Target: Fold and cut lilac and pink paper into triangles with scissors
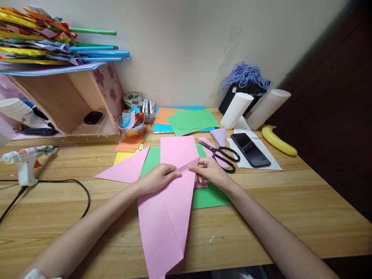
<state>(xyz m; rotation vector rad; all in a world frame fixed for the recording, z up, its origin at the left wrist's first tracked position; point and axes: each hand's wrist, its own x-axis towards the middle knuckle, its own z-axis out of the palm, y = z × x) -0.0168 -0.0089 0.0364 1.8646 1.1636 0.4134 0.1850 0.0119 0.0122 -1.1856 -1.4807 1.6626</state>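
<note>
A large sheet of pink paper (167, 224) lies in front of me, one part folded over and its lower corner reaching past the table's front edge. My right hand (210, 170) pinches the folded edge between thumb and fingers. On the left side of the fold, my left hand (159, 178) holds the paper, thumb on top and the other fingers mostly hidden. Another pink sheet (177, 147) shows behind the fold, over green paper (212, 199). A pink triangle (124, 168) is left of my hands. Black-handled scissors (222, 155) lie just beyond my right hand.
A glue gun (26, 164) with a black cord stands at left. A phone (250, 150) and a banana (277, 141) lie at right. Behind are green sheets (193, 121), white rolls (236, 110), a tub of paper scraps (132, 130) and a wooden box (75, 100).
</note>
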